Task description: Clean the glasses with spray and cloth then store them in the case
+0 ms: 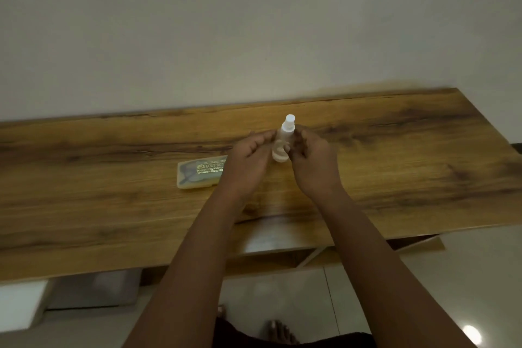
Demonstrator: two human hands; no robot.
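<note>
A small white spray bottle [285, 133] stands upright on the wooden table [113, 206], at its middle. My left hand [248, 158] and my right hand [313, 161] close in on it from either side, fingertips pressed against its body. Left of my left hand lies a translucent yellowish glasses case [197, 175] with printed lettering, lid shut. The dark frame of the glasses [189, 174] shows faintly through the lid. My left hand covers the case's right end. No cloth is in view.
The table runs along a plain white wall [254, 22]. Its near edge crosses the lower part of the view. Below it are a pale tiled floor [423, 291], a white box [19, 305] at lower left, and my bare foot [279, 330].
</note>
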